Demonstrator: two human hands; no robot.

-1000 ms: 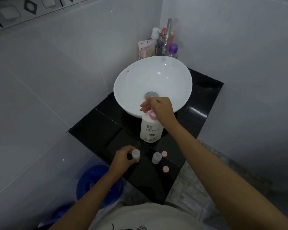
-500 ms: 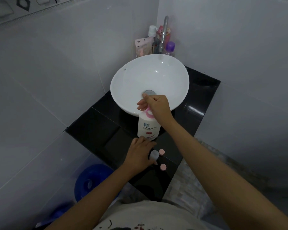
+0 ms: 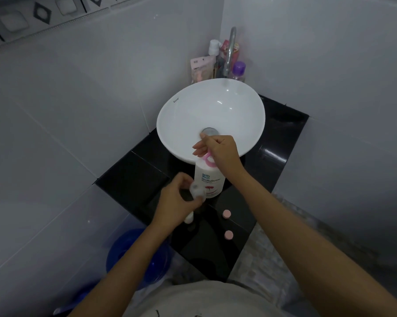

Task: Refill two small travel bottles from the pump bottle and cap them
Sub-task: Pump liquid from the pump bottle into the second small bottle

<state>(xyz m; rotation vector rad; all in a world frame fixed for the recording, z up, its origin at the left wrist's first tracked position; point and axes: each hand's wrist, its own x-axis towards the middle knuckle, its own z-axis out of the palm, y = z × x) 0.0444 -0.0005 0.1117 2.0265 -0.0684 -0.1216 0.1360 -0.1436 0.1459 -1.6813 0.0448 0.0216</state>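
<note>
A: Start big. What's where?

B: A white basin (image 3: 210, 115) sits on a black counter (image 3: 128, 179). Just in front of it stands the pump bottle (image 3: 210, 183), and the right hand (image 3: 220, 152) is curled over its pink pump head.

A: And the left hand (image 3: 177, 202)?

B: It pinches a small clear travel bottle (image 3: 197, 189), lifted and blurred, close beside the pump bottle's label. A second travel bottle (image 3: 189, 217) stands on the counter, partly hidden under that hand; I can't tell how full either is. Two pink caps (image 3: 226, 213) lie loose nearby.

A: So how should the fill go?

B: I'd bring the open mouth right under the nozzle, hold it upright and steady, then press slowly in short strokes so nothing runs down the side.
</note>
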